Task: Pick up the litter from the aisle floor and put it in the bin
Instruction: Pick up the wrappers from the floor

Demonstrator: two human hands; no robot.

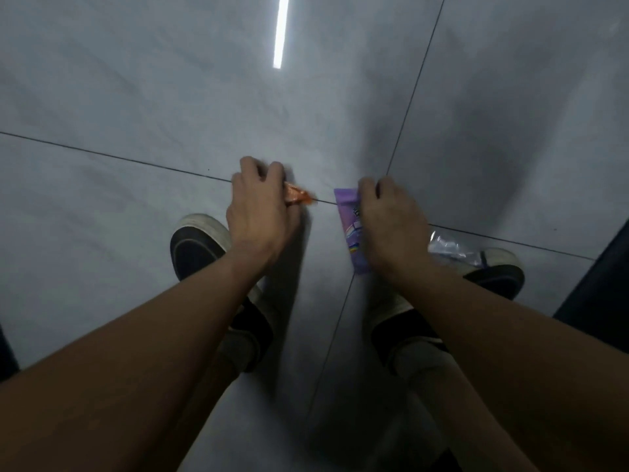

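My left hand [260, 207] reaches down to the grey tiled floor [136, 97] and grips a small orange wrapper [299, 195], whose end sticks out to the right of my fingers. My right hand [391, 226] holds a long purple wrapper [347, 219], fingers curled over its top edge. A crumpled clear plastic wrapper [449, 248] shows just right of my right wrist, over my right shoe; whether my hand holds it is hidden. No bin is in view.
My two dark shoes with pale soles [194, 247] [493, 270] stand on the floor under my arms. A dark shelf base [599, 284] runs along the right edge. A ceiling light reflects as a white strip [280, 32] on the tiles ahead.
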